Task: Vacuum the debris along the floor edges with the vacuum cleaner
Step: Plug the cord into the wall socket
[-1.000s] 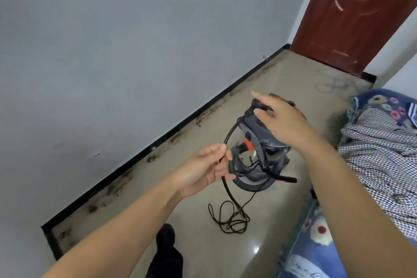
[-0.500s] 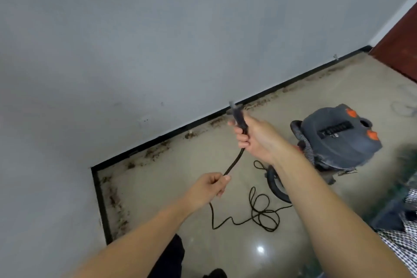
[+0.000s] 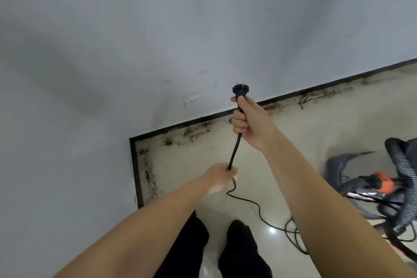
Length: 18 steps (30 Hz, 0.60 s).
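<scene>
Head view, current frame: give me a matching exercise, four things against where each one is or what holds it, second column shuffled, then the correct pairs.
Things:
1. plug
2. cord
3. debris
4. wall socket

Places:
A. low on the grey wall
B. on the floor along the black skirting
C. stretched between both hands
D. sticking up above the right hand, prongs upward

Pairs: 1-D, 2-C, 3-B, 4-A. The left hand grips the cord lower down.
</scene>
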Each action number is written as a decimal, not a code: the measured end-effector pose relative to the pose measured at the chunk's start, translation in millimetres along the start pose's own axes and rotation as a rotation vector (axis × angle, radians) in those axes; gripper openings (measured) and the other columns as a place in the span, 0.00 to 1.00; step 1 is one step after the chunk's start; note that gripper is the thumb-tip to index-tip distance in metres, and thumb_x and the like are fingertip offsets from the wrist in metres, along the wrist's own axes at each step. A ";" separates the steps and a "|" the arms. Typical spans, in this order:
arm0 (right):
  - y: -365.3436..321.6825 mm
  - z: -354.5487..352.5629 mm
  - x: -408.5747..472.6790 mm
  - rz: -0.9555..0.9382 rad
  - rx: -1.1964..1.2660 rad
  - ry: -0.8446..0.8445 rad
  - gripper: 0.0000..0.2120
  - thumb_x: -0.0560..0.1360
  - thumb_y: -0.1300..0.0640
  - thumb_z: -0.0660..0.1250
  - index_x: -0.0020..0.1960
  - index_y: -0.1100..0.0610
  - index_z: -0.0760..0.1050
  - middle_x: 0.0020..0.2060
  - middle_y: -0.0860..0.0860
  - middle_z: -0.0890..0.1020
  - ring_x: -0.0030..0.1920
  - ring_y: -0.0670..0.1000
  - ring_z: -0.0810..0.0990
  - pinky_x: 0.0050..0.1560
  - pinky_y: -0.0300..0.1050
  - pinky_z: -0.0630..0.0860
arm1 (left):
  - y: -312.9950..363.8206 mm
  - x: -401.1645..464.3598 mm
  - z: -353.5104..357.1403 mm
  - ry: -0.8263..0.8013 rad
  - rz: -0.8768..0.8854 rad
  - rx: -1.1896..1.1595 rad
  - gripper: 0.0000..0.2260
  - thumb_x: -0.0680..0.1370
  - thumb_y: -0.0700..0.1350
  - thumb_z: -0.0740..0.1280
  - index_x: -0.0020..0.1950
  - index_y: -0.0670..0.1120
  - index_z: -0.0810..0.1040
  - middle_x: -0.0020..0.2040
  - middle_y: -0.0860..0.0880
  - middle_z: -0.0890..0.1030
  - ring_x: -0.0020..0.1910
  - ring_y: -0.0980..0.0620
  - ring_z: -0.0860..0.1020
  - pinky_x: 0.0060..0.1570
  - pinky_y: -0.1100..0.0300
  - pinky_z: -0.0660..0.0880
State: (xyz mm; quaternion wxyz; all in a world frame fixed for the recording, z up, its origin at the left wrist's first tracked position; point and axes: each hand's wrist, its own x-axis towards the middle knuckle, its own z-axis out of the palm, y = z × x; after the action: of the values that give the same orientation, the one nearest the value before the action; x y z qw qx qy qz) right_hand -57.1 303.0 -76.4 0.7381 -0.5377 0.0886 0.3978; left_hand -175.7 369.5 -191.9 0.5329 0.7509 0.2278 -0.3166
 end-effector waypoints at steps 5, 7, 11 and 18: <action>49.2 -26.0 111.0 0.034 -0.046 -0.012 0.08 0.83 0.54 0.56 0.52 0.56 0.71 0.23 0.45 0.59 0.21 0.44 0.56 0.21 0.35 0.56 | -56.2 87.2 6.3 0.013 -0.040 -0.210 0.11 0.82 0.44 0.58 0.44 0.42 0.76 0.40 0.48 0.79 0.39 0.54 0.79 0.36 0.74 0.73; 78.2 -43.2 156.9 0.042 -0.090 -0.031 0.09 0.83 0.54 0.55 0.52 0.57 0.71 0.23 0.45 0.58 0.21 0.44 0.55 0.20 0.35 0.56 | -86.8 132.8 5.6 0.097 -0.027 -0.171 0.10 0.82 0.46 0.60 0.43 0.44 0.77 0.38 0.51 0.78 0.38 0.56 0.76 0.37 0.73 0.70; 149.8 -79.2 238.0 0.053 -0.156 -0.068 0.09 0.83 0.54 0.55 0.52 0.57 0.71 0.22 0.45 0.58 0.21 0.44 0.54 0.19 0.35 0.54 | -153.2 226.6 -0.5 0.097 -0.005 -0.078 0.09 0.81 0.44 0.62 0.46 0.43 0.80 0.45 0.45 0.80 0.48 0.46 0.79 0.52 0.59 0.74; 260.1 -131.6 375.5 -0.053 -0.214 -0.157 0.09 0.83 0.53 0.55 0.52 0.56 0.72 0.22 0.44 0.58 0.20 0.43 0.55 0.18 0.34 0.54 | -251.0 383.7 4.0 -0.053 0.095 0.053 0.11 0.81 0.42 0.60 0.51 0.38 0.81 0.46 0.45 0.81 0.42 0.55 0.79 0.40 0.74 0.74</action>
State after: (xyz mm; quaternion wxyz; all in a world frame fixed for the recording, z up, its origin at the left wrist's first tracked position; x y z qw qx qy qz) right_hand 55.3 401.4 -527.8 0.6914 -0.5829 -0.0268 0.4261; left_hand -80.3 449.9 -633.1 0.5332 0.7660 0.1692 -0.3167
